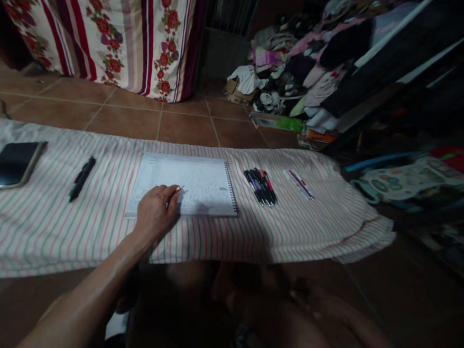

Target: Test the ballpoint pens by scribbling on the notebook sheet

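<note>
A flat, rectangular notebook (200, 179) of pale paper, wire-bound, lies before you, slim pens (259, 187) bunched to its right. Striped cloth (211, 241) drapes the surface (109, 229); a flowered curtain (131, 29) hangs beyond, above brown floor tiles (128, 115). Your left fingers (172, 200) rest on the notebook, pinched around a small pale-tipped item (178, 189); your blurred right hand (306, 296) is below the surface's near edge, its grip impossible to tell.

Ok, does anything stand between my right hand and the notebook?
Yes: in this view, the near edge of the striped cloth lies between your low, blurred right hand and the notebook. Nothing else shows there, though it's too dark below the cloth to be sure.
</note>
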Tool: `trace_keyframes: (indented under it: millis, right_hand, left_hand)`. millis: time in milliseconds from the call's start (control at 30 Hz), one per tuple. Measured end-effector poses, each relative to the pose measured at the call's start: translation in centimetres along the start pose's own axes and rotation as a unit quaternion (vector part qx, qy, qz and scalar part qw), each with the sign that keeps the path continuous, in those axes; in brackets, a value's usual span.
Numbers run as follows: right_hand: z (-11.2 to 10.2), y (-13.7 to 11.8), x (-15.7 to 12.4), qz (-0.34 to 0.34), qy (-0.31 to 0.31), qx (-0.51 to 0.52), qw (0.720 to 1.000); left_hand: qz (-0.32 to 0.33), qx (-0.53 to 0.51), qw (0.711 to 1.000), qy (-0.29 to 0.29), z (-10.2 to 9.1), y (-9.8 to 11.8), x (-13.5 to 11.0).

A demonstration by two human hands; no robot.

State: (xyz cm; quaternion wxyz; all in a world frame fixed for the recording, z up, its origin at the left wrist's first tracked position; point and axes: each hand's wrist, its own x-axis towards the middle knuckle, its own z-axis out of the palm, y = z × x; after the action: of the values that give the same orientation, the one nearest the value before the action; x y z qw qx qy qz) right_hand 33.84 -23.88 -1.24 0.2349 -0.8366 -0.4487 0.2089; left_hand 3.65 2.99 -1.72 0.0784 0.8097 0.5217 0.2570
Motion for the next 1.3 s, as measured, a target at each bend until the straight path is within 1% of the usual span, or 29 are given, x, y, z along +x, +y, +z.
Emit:
trace_keyframes:
  millis: [33, 67, 100, 133, 167, 200, 267, 333, 367, 467, 533, 600, 667, 767, 833, 933, 1033, 1133, 1167, 1233, 1300]
  right_hand:
    - [-0.3, -1.0, 1.9, 0.033, -0.088, 0.005, 0.996]
    - [-0.5, -2.2, 3.9, 0.051, -0.172, 0.016, 0.984]
    - [-0.6, -3.8, 5.6, 0.041, -0.218, 0.034, 0.974]
    - [-0.6, -5.5, 7.1, 0.012, -0.238, 0.059, 0.969]
    - [-0.4, -7.3, 8.4, -0.025, -0.24, 0.084, 0.967]
    - [0.1, -9.0, 9.5, -0.055, -0.226, 0.102, 0.967]
    - [1.5, -12.2, 11.5, -0.107, -0.165, 0.125, 0.973]
    - [3.7, -14.5, 13.5, -0.184, -0.064, 0.111, 0.975]
    - [4.9, -15.2, 14.6, -0.194, -0.009, 0.099, 0.976]
    - [8.3, -16.4, 17.3, -0.198, 0.084, 0.009, 0.977]
    - [9.9, -16.4, 18.4, -0.202, 0.09, -0.035, 0.974]
    - [10.8, -16.2, 18.9, -0.203, 0.099, -0.06, 0.972]
    - [11.1, -15.9, 19.0, -0.196, 0.111, -0.072, 0.972]
    - [11.0, -15.7, 19.0, -0.196, 0.117, -0.075, 0.971]
    - [10.8, -15.8, 18.9, -0.212, 0.119, -0.048, 0.969]
    - [10.6, -16.4, 18.7, -0.219, 0.106, 0.056, 0.968]
    - [11.0, -17.5, 18.4, -0.196, 0.049, 0.196, 0.96]
    - [11.7, -19.0, 18.0, -0.151, -0.045, 0.328, 0.931]
    - [11.9, -19.6, 17.9, -0.138, -0.063, 0.363, 0.92]
    - [12.2, -20.6, 17.5, -0.114, -0.078, 0.417, 0.898]
    - [12.2, -21.4, 17.1, -0.094, -0.094, 0.45, 0.883]
  left_hand:
    - [0.002, -0.002, 1.0, -0.004, 0.0, 0.2, -0.1]
    - [0.002, -0.003, 1.0, -0.008, 0.0, 0.4, -0.1]
    - [0.002, 0.0, 1.0, -0.01, 0.1, 0.7, -0.2]
    - [0.001, 0.005, 1.0, -0.011, 0.1, 0.9, -0.2]
    - [0.001, 0.011, 1.0, -0.01, 0.2, 1.1, -0.3]
    - [0.002, 0.017, 1.0, -0.009, 0.2, 1.2, -0.3]
    - [0.005, 0.023, 1.0, -0.008, 0.4, 1.5, -0.3]
    - [0.008, 0.027, 1.0, -0.009, 0.5, 1.6, -0.2]
    - [0.007, 0.029, 1.0, -0.009, 0.6, 1.7, -0.1]
    - [-0.005, 0.029, 1.0, -0.01, 0.6, 1.7, 0.1]
    - [-0.013, 0.019, 1.0, -0.01, 0.5, 1.7, 0.2]
    - [-0.018, 0.003, 1.0, -0.011, 0.3, 1.6, 0.2]
    - [-0.02, -0.011, 1.0, -0.013, 0.1, 1.5, 0.1]
    - [-0.023, -0.025, 0.999, -0.016, -0.2, 1.4, -0.1]
    - [-0.023, -0.035, 0.999, -0.017, -0.2, 1.3, -0.2]
    - [-0.027, -0.055, 0.998, -0.019, -0.1, 1.0, -0.2]
    - [-0.032, -0.089, 0.995, -0.022, 0.2, 0.7, -0.2]
    - [-0.045, -0.125, 0.991, -0.023, 0.6, 0.4, -0.2]
    - [-0.056, -0.133, 0.989, -0.027, 0.7, 0.3, -0.2]
    - [-0.08, -0.143, 0.986, -0.039, 0.7, 0.3, -0.2]
    - [-0.092, -0.154, 0.983, -0.048, 0.7, 0.3, -0.1]
